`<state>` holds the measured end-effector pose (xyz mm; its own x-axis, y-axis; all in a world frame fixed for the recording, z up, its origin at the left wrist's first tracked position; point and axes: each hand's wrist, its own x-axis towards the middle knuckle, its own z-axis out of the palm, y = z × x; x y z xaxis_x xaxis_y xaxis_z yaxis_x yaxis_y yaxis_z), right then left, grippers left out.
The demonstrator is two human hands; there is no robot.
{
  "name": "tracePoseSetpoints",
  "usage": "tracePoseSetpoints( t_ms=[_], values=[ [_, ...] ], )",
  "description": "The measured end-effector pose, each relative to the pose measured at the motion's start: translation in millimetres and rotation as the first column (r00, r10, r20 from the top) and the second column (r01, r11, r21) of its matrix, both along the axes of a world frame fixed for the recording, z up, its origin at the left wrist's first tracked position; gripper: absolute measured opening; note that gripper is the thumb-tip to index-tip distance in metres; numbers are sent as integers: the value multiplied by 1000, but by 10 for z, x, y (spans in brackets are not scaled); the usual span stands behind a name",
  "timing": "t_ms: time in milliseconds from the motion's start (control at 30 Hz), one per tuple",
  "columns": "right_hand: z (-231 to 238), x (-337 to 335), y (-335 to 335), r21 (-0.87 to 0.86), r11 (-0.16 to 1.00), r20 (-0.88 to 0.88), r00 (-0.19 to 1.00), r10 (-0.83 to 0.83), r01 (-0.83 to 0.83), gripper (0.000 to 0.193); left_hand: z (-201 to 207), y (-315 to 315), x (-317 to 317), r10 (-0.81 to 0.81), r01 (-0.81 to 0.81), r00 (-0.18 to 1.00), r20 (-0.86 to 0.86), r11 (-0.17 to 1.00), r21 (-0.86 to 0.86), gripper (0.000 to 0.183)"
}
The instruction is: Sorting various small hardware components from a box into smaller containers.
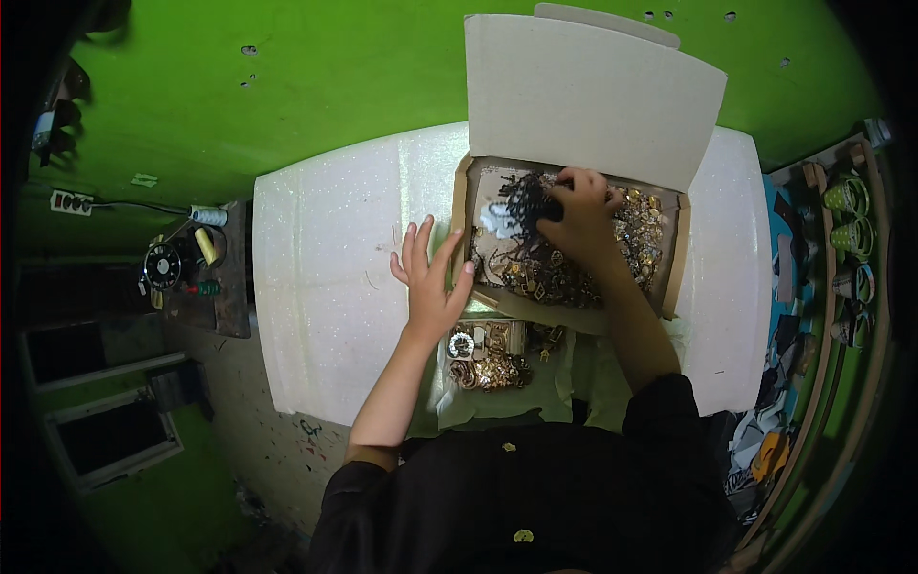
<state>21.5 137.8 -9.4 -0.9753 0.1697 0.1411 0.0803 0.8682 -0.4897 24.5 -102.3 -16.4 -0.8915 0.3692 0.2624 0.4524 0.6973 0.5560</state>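
A cardboard box (460, 196) stands on the white table with its lid (593, 91) raised at the back. Gold-coloured and dark jewellery pieces (650, 234) lie heaped inside, mostly right and front. My right hand (585, 225) reaches into the box, fingers curled round a bunch of black beaded-looking strands (521, 212) that hang down to the left. Beside the box's left wall is my left hand (435, 287), fingers spread, with the thumb side by the rim and nothing in it. In front of the box sits another heap of gold-coloured jewellery (492, 371) with a round, dial-like piece (462, 344).
A glittery white cloth (325, 258) covers the table, which meets a green wall (335, 77). At left, thread spools (207, 246) sit on a small dark stand. Shelving with green-patterned shoes (846, 196) lines the right side, near piled fabrics (755, 445).
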Motion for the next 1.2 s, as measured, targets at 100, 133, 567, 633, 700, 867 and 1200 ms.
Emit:
tracePoseSetpoints(
  t_ms=[100, 133, 567, 633, 700, 867, 1200],
  values=[
    [193, -35, 97, -74, 997, -142, 990, 15, -25, 31, 33, 45, -62, 18, -18, 1000, 0, 1000, -10, 40],
    [268, -41, 104, -72, 997, -137, 990, 12, -22, 31, 33, 56, -70, 26, -26, 1000, 10, 1000, -6, 38],
    [1161, -22, 172, -108, 994, -311, 950, -25, -9, 27, 48, 0, -120, 62, -61, 998, 23, 997, -42, 36],
    [1140, -34, 143, 28, 999, -81, 996, 36, -34, 30, 87, 26, -150, 50, -49, 999, -7, 994, 93, 53],
    [992, -9, 51, 51, 993, 58, 993, 99, -102, 32, 177, 51, -168, -2, 4, 1000, -29, 999, 43, 60],
    [309, 287, 26, 229, 931, 396, 901, 177, -283, 39, 342, 231, -198, -211, 217, 976, 50, 948, -233, 75],
    [-276, -192, -162, 488, 872, 46, 996, -72, 40, 29, 4, 359, -163, -67, 74, 996, 51, 985, -156, 46]
  ],
)
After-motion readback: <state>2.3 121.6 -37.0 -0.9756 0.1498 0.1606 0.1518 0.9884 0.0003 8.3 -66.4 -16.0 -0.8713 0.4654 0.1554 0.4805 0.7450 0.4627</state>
